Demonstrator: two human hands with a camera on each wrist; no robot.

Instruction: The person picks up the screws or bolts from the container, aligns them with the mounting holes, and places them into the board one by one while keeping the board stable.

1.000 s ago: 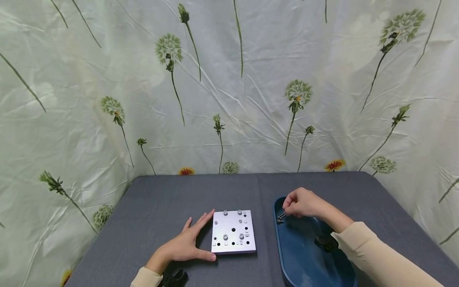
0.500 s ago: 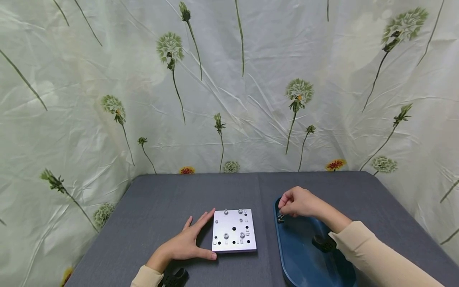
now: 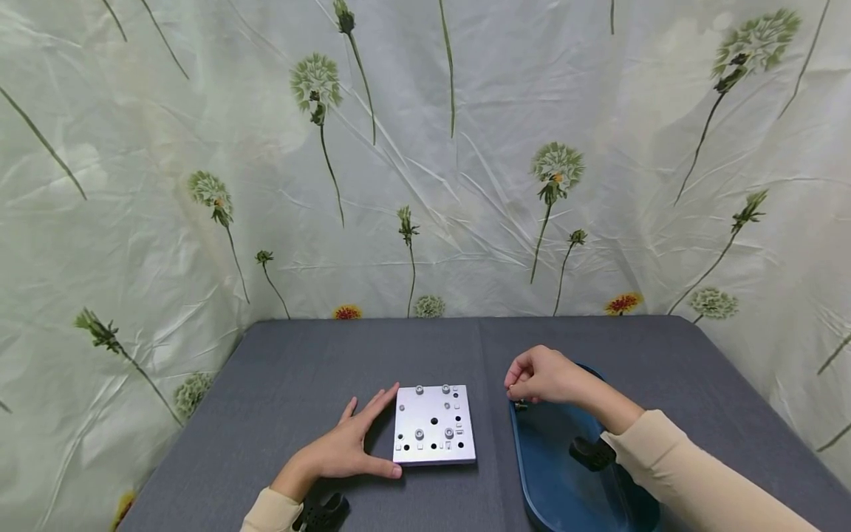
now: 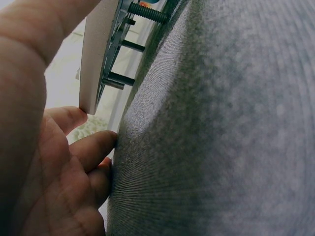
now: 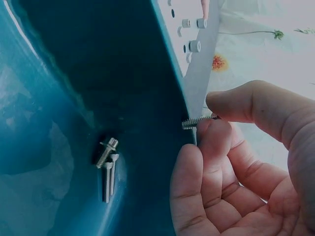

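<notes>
A square silver metal plate (image 3: 425, 408) with holes and several socket-head bolts lies on the grey cloth. My left hand (image 3: 346, 449) touches its left side, fingers spread and fairly straight, thumb at the near corner and a fingertip at the far one. In the left wrist view, threaded bolt ends (image 4: 147, 12) stick out of the plate's underside. At the far left rim of a blue tray (image 3: 552, 465), my right hand (image 3: 547, 375) pinches a small threaded bolt (image 5: 195, 122) between thumb and fingertips. Fingers cover the bolt's other end.
Inside the tray, a few loose bolts (image 5: 109, 169) lie in the far left corner. Black wrist cameras (image 3: 592, 452) are strapped on both wrists. Behind the cloth-covered table (image 3: 359, 351) hangs a flower-print curtain (image 3: 425, 170).
My right hand has moved left from inside the tray's far corner to its rim, with the pinched bolt. The left hand and the plate have stayed in place.
</notes>
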